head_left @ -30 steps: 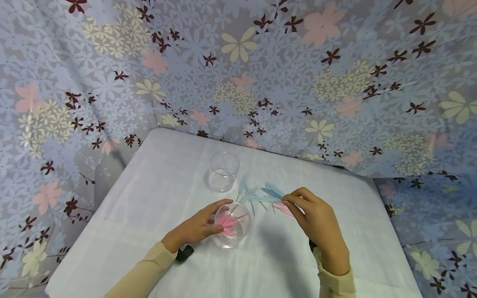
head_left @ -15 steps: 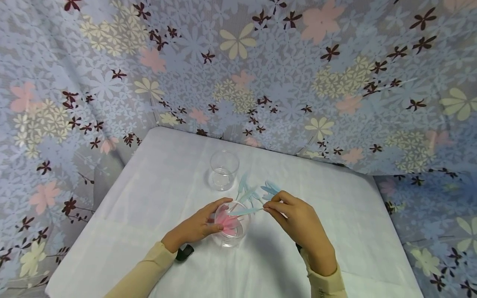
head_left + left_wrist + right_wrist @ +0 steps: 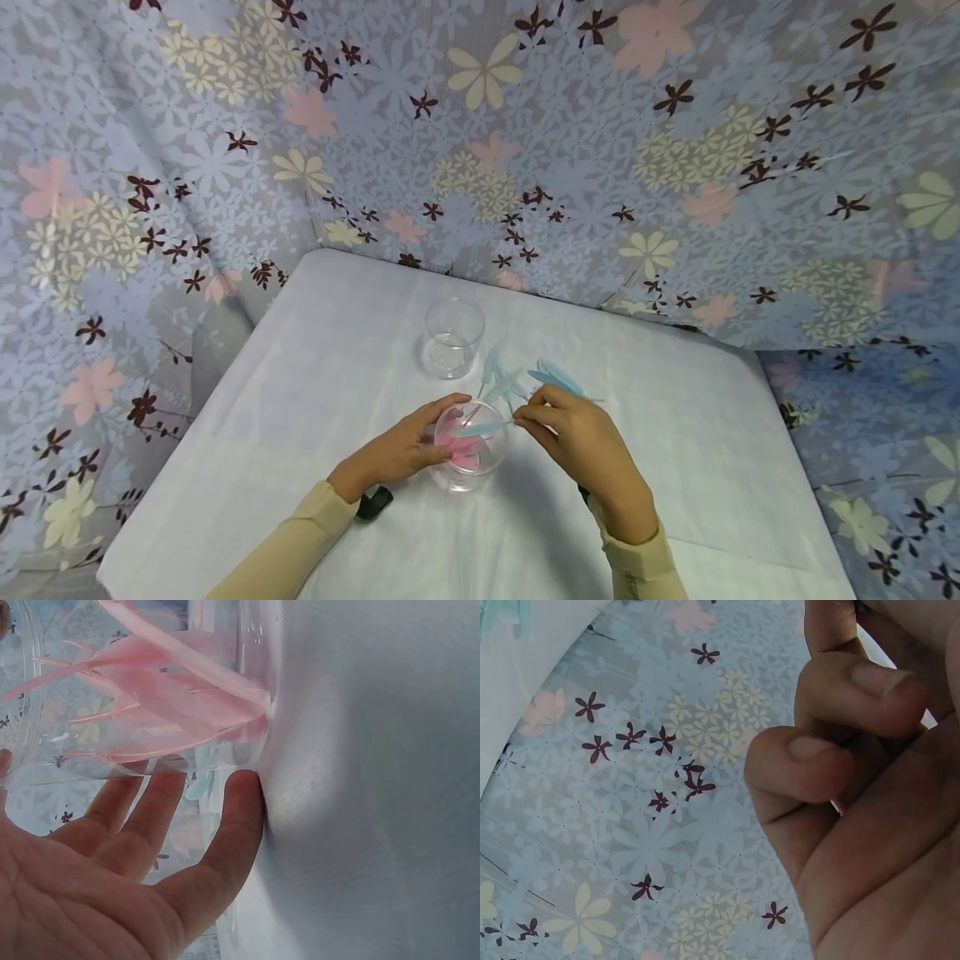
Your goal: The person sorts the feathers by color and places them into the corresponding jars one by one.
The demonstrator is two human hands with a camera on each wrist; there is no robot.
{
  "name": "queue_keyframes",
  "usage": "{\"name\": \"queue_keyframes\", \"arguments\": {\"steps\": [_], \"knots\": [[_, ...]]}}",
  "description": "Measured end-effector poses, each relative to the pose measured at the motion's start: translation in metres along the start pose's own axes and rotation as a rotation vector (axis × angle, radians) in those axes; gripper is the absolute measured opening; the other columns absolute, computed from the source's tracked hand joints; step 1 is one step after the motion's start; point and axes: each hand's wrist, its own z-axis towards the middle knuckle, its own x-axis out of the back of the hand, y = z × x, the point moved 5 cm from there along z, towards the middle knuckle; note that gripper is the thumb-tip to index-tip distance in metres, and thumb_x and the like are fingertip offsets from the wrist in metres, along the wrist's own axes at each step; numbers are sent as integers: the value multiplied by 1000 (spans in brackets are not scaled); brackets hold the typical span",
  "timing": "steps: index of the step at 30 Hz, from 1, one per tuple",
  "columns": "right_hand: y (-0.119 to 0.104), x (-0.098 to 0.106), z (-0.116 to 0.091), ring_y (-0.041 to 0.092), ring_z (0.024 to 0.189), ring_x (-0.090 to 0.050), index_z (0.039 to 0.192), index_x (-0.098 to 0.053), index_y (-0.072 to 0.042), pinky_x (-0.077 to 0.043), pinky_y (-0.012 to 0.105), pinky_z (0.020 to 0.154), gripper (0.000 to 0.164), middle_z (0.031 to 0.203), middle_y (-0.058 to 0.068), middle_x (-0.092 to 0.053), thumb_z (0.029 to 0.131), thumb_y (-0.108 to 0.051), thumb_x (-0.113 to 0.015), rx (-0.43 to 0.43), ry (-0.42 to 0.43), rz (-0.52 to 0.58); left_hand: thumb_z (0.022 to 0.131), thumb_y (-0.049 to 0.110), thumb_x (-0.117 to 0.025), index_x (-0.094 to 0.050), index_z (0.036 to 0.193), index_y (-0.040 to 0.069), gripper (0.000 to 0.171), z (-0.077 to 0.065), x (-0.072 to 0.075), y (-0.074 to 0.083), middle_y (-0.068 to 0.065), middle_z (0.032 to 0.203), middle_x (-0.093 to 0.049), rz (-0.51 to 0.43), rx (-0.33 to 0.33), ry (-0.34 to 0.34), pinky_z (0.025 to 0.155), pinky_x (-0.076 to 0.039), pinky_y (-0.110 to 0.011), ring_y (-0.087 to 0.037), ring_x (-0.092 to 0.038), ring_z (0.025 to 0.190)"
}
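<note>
My left hand [image 3: 397, 450] grips a clear plastic cup [image 3: 491, 467] on the table, thumb on the near side and fingers round its left side. Pink feathers [image 3: 165, 705] lean inside that cup. Thumb and fingertips of my right hand [image 3: 581, 442] pinch a light blue feather [image 3: 480, 429] by its quill end, its vane lying over the cup's mouth. Loose blue feathers [image 3: 501, 383] rest just behind the cup, with more blue feathers [image 3: 553, 375] beyond my right hand. In the right wrist view the curled fingers [image 3: 862, 697] show, but the pinched feather is out of sight.
A second clear cup [image 3: 454, 337] stands upright behind the first. White cloth covers the table [image 3: 315, 333]. Floral curtains [image 3: 480, 150] hang along its back and sides. Something black [image 3: 373, 503] sits at my left wrist.
My right hand has moved left from the feather pile, bringing the blue feather over the cup's mouth. My left hand stays on the cup.
</note>
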Motion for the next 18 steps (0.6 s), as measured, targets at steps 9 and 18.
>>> {"name": "queue_keyframes", "arguments": {"steps": [9,18], "knots": [[6,5,-1,1,67,-55,92,-79,-16,-46,18,59,13,88,-9,-61,81,-12,-84,-31,5,21,98,24,-66,-26,157,38,72,1,0,2,1,160,-31,0,-17,-1,106,-45,-51,-27,-43,142],[79,18,-21,6,62,-40,100,-80,-10,-34,21,56,13,93,-5,-68,88,-9,-78,-310,136,61,99,25,-65,-26,157,37,71,1,1,1,-1,159,-33,9,-41,7,104,-46,-51,-30,-43,140]]}}
